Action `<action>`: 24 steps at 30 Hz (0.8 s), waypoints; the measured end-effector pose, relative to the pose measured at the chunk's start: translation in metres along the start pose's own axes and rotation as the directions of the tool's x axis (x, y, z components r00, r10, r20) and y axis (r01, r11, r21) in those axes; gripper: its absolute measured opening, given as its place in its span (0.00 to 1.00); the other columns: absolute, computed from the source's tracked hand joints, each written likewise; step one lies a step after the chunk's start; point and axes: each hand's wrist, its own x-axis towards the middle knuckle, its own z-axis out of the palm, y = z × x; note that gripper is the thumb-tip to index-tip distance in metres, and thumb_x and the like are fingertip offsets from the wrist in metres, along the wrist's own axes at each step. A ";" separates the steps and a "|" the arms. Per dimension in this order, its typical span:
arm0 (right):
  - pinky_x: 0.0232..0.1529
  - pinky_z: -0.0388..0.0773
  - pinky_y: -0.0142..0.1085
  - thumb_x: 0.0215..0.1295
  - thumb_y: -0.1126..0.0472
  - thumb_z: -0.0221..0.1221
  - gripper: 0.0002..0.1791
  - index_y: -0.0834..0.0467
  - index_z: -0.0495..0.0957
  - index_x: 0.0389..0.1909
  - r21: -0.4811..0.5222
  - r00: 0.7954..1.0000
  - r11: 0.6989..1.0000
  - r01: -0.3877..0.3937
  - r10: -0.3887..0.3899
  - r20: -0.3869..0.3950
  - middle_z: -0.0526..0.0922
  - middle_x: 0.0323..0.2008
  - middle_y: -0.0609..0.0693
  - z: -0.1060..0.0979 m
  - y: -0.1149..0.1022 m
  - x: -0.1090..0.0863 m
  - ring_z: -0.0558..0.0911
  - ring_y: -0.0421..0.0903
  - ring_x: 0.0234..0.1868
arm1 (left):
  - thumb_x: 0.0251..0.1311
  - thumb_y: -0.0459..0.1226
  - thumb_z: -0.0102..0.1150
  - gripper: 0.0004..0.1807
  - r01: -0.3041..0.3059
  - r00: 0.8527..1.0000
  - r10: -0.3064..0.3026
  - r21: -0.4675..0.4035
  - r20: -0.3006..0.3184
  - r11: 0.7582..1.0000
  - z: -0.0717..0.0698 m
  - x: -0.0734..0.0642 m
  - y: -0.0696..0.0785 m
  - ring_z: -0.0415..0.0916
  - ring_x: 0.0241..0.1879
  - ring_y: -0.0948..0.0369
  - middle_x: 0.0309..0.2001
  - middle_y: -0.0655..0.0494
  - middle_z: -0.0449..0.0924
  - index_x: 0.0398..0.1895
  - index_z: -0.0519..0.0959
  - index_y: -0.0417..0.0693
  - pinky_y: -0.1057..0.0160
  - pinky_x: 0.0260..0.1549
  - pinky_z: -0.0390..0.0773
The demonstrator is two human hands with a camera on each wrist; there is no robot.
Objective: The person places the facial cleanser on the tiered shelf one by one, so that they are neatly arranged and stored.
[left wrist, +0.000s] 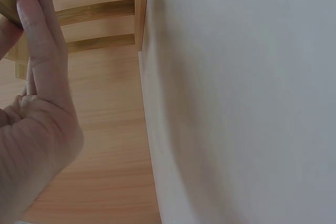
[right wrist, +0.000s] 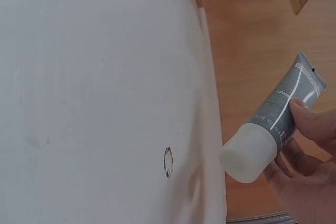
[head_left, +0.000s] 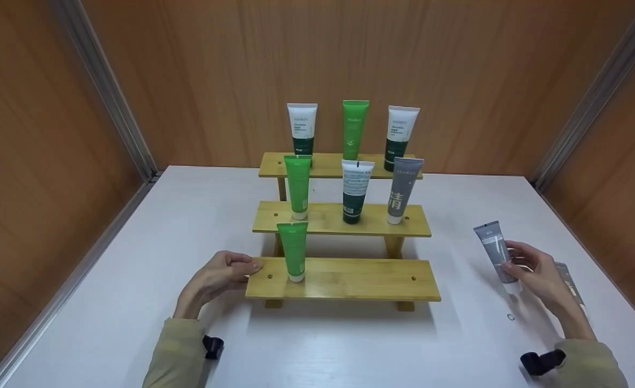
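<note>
My right hand (head_left: 541, 275) holds a grey squeeze tube (head_left: 492, 248) above the tabletop, thumb on one side and fingers behind. In the right wrist view the tube's white cap (right wrist: 247, 153) points down and left. With thumb on top and fingers beneath, my left hand (head_left: 218, 280) grips the left end of the lowest step of a wooden three-step display stand (head_left: 350, 277). On that step a green tube (head_left: 294, 250) stands upright on its cap near the left end. The left wrist view shows my fingers (left wrist: 44, 51) against the board's edge.
The middle step bears a green tube (head_left: 298, 186), a white-and-dark-green tube (head_left: 356, 188) and a grey tube (head_left: 404, 188). Above stand two white-and-dark-green tubes (head_left: 302, 126) and a green one (head_left: 355, 129). Another grey tube (head_left: 568, 283) lies behind my right hand. Wooden panels (head_left: 350, 64) enclose the table.
</note>
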 end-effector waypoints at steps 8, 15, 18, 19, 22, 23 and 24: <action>0.46 0.73 0.12 0.73 0.62 0.58 0.30 0.72 0.62 0.69 0.066 0.999 0.997 0.037 -0.034 -0.035 0.70 0.44 0.20 0.005 -0.007 -0.001 0.72 0.19 0.45 | 0.64 0.40 0.66 0.30 -0.017 1.000 0.017 -0.002 0.022 1.000 0.000 0.001 -0.001 0.85 0.41 0.61 0.44 0.51 0.85 0.59 0.72 0.24 0.63 0.45 0.87; 0.47 0.74 0.13 0.74 0.64 0.57 0.29 0.73 0.61 0.69 0.107 0.996 0.991 0.074 -0.068 -0.056 0.71 0.46 0.21 0.010 -0.015 -0.002 0.72 0.20 0.47 | 0.66 0.39 0.63 0.28 -0.039 0.998 0.039 0.005 0.049 0.999 -0.002 0.001 -0.001 0.85 0.41 0.62 0.43 0.52 0.85 0.58 0.72 0.23 0.64 0.45 0.87; 0.48 0.73 0.12 0.74 0.64 0.56 0.29 0.73 0.61 0.70 0.121 0.995 0.989 0.087 -0.079 -0.066 0.71 0.46 0.21 0.013 -0.019 -0.003 0.72 0.21 0.47 | 0.66 0.39 0.63 0.27 -0.038 0.998 0.038 0.000 0.047 0.999 -0.002 0.001 -0.002 0.86 0.42 0.62 0.43 0.52 0.85 0.58 0.72 0.24 0.64 0.45 0.87; 0.48 0.73 0.12 0.74 0.64 0.56 0.29 0.73 0.61 0.69 0.127 0.994 0.987 0.095 -0.086 -0.071 0.71 0.47 0.21 0.014 -0.020 -0.003 0.73 0.21 0.48 | 0.66 0.39 0.63 0.27 -0.038 0.998 0.038 0.000 0.046 0.999 -0.002 0.001 -0.001 0.86 0.42 0.62 0.43 0.52 0.85 0.58 0.72 0.24 0.64 0.45 0.87; 0.50 0.73 0.12 0.74 0.66 0.56 0.28 0.74 0.62 0.68 0.146 0.990 0.982 0.123 -0.111 -0.084 0.72 0.47 0.22 0.018 -0.024 -0.003 0.73 0.22 0.48 | 0.66 0.39 0.63 0.28 -0.037 0.998 0.037 0.001 0.043 0.999 -0.001 0.001 -0.001 0.86 0.42 0.62 0.44 0.52 0.85 0.59 0.72 0.24 0.64 0.45 0.87; 0.50 0.73 0.12 0.74 0.66 0.56 0.27 0.75 0.62 0.68 0.153 0.989 0.979 0.131 -0.119 -0.087 0.72 0.47 0.22 0.019 -0.025 -0.002 0.74 0.23 0.48 | 0.66 0.40 0.63 0.28 -0.037 0.998 0.037 0.003 0.042 0.999 -0.002 0.001 -0.001 0.86 0.42 0.62 0.44 0.51 0.85 0.59 0.71 0.24 0.64 0.45 0.87; 0.50 0.73 0.12 0.73 0.67 0.56 0.27 0.75 0.62 0.68 0.159 0.988 0.978 0.138 -0.124 -0.090 0.73 0.48 0.23 0.020 -0.026 -0.002 0.74 0.23 0.48 | 0.66 0.40 0.63 0.29 -0.038 0.998 0.037 0.004 0.043 0.999 -0.002 0.001 -0.001 0.86 0.42 0.61 0.44 0.51 0.85 0.59 0.71 0.23 0.64 0.45 0.87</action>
